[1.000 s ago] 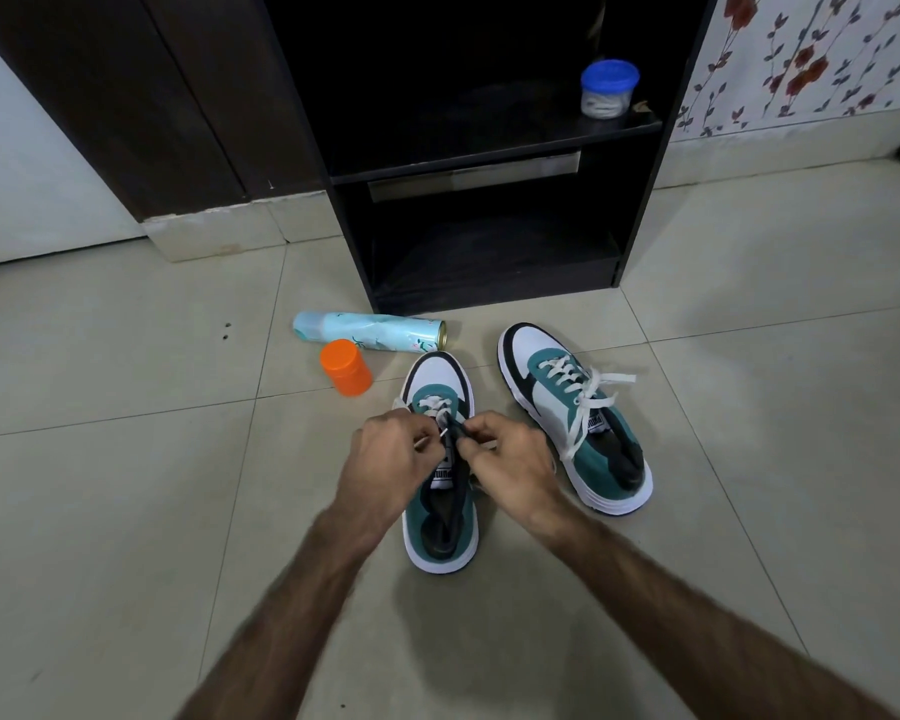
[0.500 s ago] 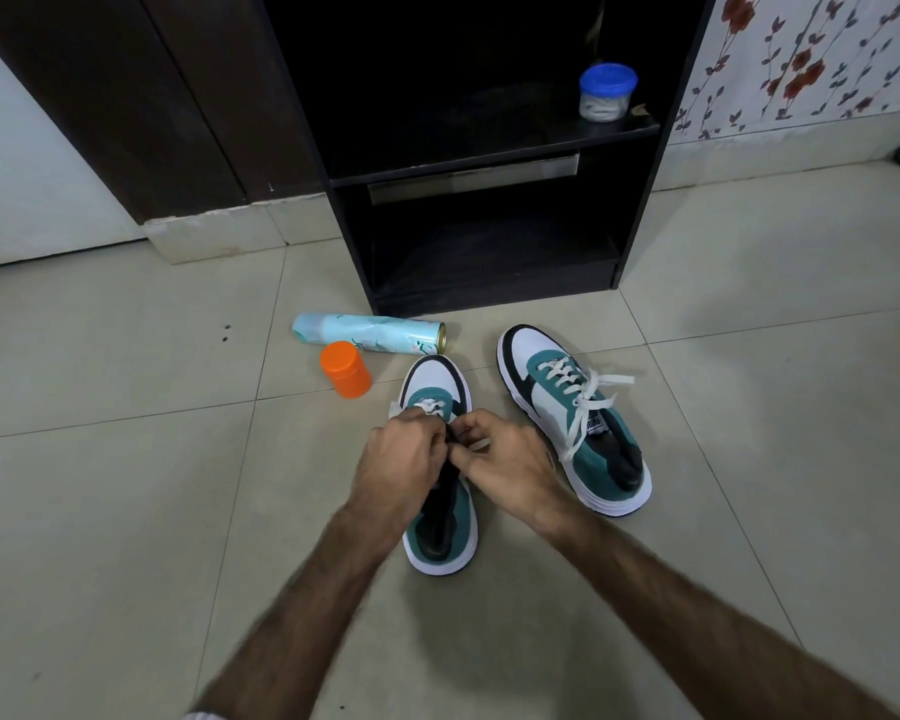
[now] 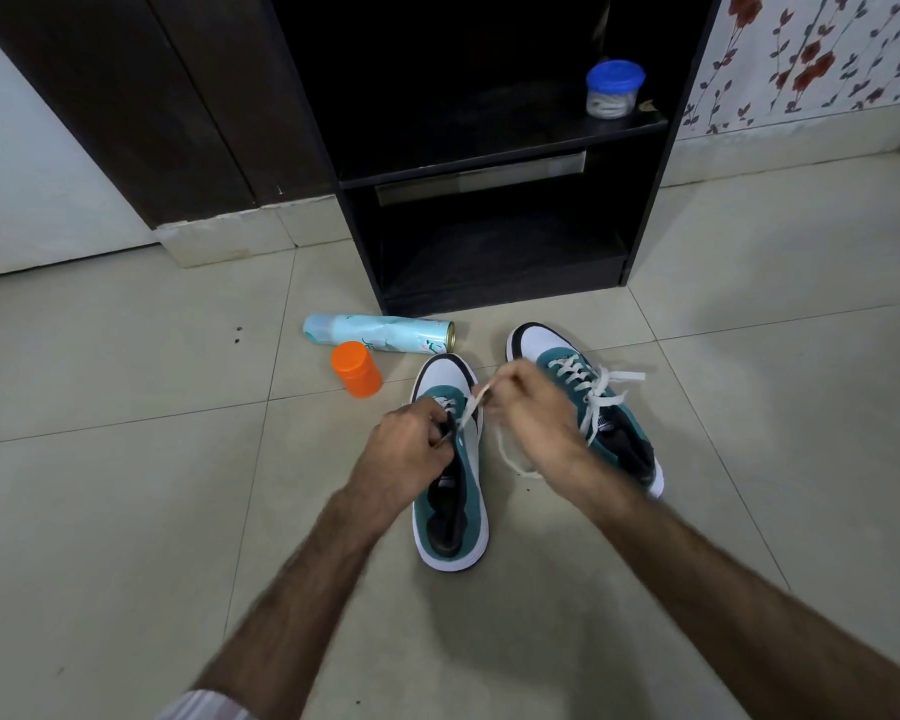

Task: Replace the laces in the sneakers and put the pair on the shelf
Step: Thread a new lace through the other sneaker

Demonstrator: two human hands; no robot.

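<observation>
Currently mid-lacing on the left sneaker (image 3: 450, 475), set flat on the floor (image 3: 126, 511) toe toward the shelf unit (image 3: 494, 163), within reach of both hands. Left hand (image 3: 411, 449) curled at the eyelet row, grip pinching the edge of the upper to steady the shoe against the pull. Right hand (image 3: 531, 413) raised beside it, blurred by motion, grip pinching the white lace (image 3: 473, 405) near its tip and drawing it up and away, apparently to take slack through an eyelet; loose remainder trailing onto the floor between the shoes. Right sneaker (image 3: 588, 402) just beside, fully laced, ends untied. Lower shelf bay open and close ahead, suited to receiving the pair. Spray can (image 3: 380, 332) lying on its side and orange-capped container (image 3: 357, 368) near the left toe; blue-lidded jar (image 3: 614, 88) on the upper shelf.
</observation>
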